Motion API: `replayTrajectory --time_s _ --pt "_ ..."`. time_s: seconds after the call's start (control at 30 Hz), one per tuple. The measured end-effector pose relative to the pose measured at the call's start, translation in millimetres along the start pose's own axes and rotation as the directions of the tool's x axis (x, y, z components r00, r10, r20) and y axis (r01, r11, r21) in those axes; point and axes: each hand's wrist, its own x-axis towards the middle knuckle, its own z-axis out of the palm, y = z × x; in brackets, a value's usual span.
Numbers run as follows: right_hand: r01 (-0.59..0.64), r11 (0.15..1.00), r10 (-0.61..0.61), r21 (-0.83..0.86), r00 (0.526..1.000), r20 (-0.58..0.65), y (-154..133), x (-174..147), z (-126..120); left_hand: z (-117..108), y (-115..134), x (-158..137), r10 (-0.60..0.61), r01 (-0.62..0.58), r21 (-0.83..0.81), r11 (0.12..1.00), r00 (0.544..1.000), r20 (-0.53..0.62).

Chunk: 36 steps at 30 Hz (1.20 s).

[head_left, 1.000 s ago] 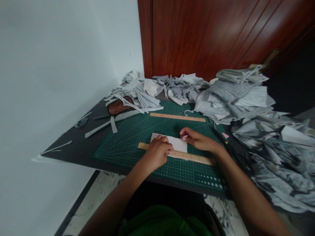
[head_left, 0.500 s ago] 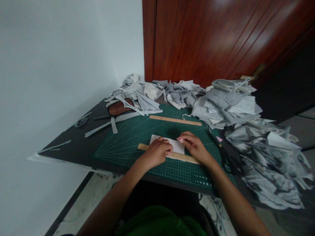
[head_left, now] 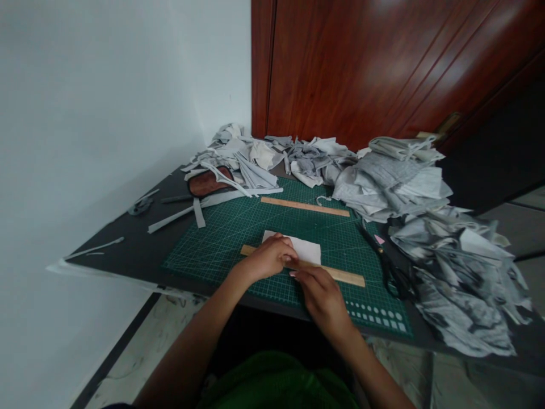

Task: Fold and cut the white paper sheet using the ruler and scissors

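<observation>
Head view. Left hand (head_left: 275, 257): fingers bent, bunched narrow over near wooden ruler (head_left: 344, 276), touching; gripping or only pressing, unclear. Right hand (head_left: 324, 296): just beside, fingers pinched narrow around small pale piece (head_left: 293, 274), at ruler's near edge. White sheet (head_left: 309, 249): flat on green cutting mat (head_left: 217, 241), partly beneath near wooden ruler and left hand. Far wooden ruler (head_left: 304, 206): on mat, beyond sheet. Black scissors (head_left: 384, 262): along mat's right side, beside pink triangle (head_left: 379, 239). Grey and white fabric (head_left: 392, 177): heaped along far and right sides of black desk (head_left: 145, 250). Brown pad (head_left: 207, 183): among pale strips.
</observation>
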Motion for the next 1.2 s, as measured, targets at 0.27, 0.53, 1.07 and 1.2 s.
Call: replayTrajectory --time_s 0.27,0.53,1.07,1.2 --pt "-0.002 0.978 0.016 -0.209 0.998 0.065 -10.9 11.9 10.8 0.0 -3.4 -0.3 -0.014 0.014 0.047 0.999 1.0 0.003" --pt "0.009 0.971 0.015 -0.24 0.995 0.097 -13.6 14.4 15.7 -2.2 -1.3 1.4 0.004 -0.005 0.042 0.999 1.0 0.03" --pt "0.039 0.941 -0.003 -0.336 0.994 0.108 -20.7 22.2 22.6 -0.4 -2.7 -0.3 0.038 -0.039 0.053 0.998 0.999 0.008" --pt "0.081 0.934 -0.025 -0.349 0.987 0.161 -20.4 26.5 20.6 -3.2 0.9 0.9 0.036 -0.038 0.068 0.997 0.999 0.026"
